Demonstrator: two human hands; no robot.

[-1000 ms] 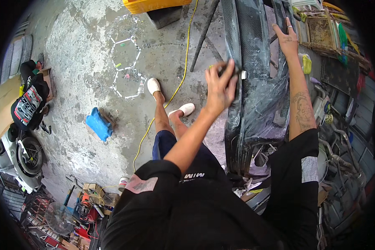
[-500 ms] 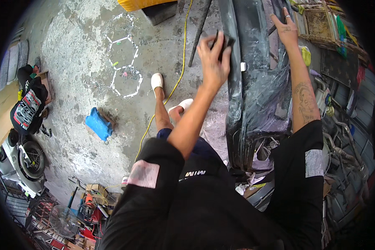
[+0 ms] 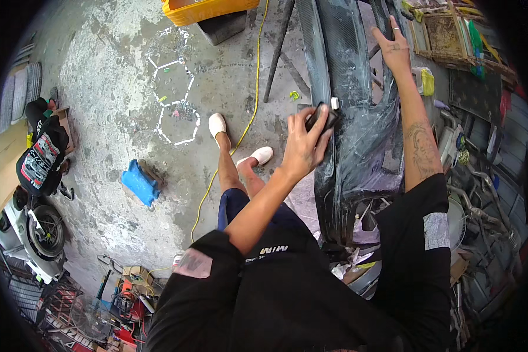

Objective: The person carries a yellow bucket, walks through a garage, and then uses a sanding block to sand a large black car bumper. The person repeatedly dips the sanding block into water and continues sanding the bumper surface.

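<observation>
A long black car bumper [image 3: 357,146], smeared with pale dust and showing a woven pattern at its far end, stretches away in front of me on the right. My left hand [image 3: 302,144] is closed round a small black sanding block [image 3: 324,117], which rests against the bumper's left edge. Further off, my right hand [image 3: 396,53] grips the bumper's right-hand strip, its thumb on the near face and some fingers hidden behind. A small white block [image 3: 334,104] lies on the bumper just beyond the sanding block.
A yellow cable [image 3: 255,100] runs along the concrete floor by my feet. A blue cloth-like bundle [image 3: 141,183] lies to the left, and a yellow tub [image 3: 208,10] stands ahead. At far left, a person [image 3: 41,152] sits near a motorcycle [image 3: 44,229]. Metal pipes [image 3: 481,182] crowd the right side.
My left hand has slid the sanding block nearer to me along the bumper's left edge. My right hand keeps its grip on the far strip. The view has shifted slightly.
</observation>
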